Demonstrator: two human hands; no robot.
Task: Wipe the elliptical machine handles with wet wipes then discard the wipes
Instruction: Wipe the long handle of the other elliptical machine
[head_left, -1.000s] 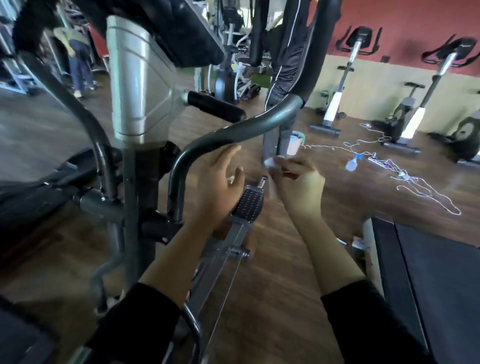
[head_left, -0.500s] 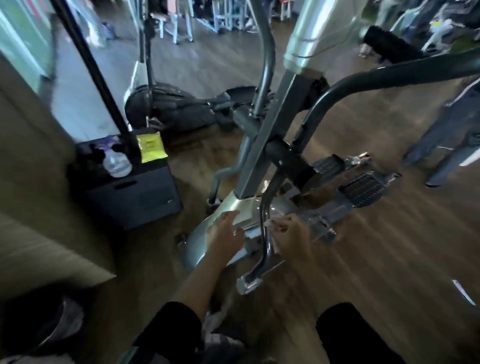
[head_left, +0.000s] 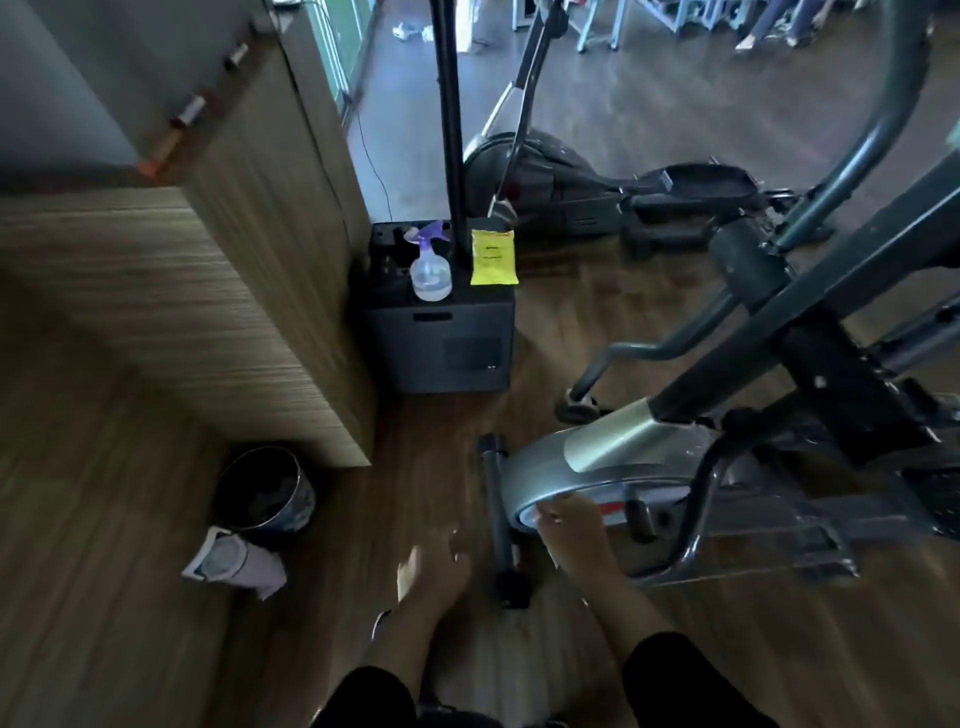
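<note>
Down on the brown wood-plank floor (head_left: 701, 654), the head view shows both of the person's bare forearms reaching forward out of black sleeves. The left hand (head_left: 434, 571) hangs above the floor with its fingers loosely spread and nothing in them. The right hand (head_left: 576, 535) sits farther right, against the near edge of the silver-grey flywheel housing of the elliptical machine (head_left: 587, 462); its fingers are curled, and a small pale scrap shows at the fingertips, but blur makes it impossible to tell whether that is a wipe or part of the housing, so the grip cannot be judged. One curved dark handle bar of the elliptical (head_left: 852, 156) rises at the far right.

To the left, a dark round waste bin (head_left: 265, 491) stands on the floor just beside the near corner of a tall wood-grain cabinet (head_left: 244, 291). A white crumpled packet or cloth (head_left: 234, 564) lies on the floor touching the bin's near side. Farther off, a black box-shaped unit (head_left: 441, 348) stands against the cabinet, with a black pole (head_left: 449, 114) rising from its top. On that top sit a clear spray bottle with a purple trigger (head_left: 430, 270) left of the pole and a flat yellow wet-wipes pack (head_left: 492, 257) right of it. Another dark exercise machine (head_left: 545, 176) lies beyond.
</note>
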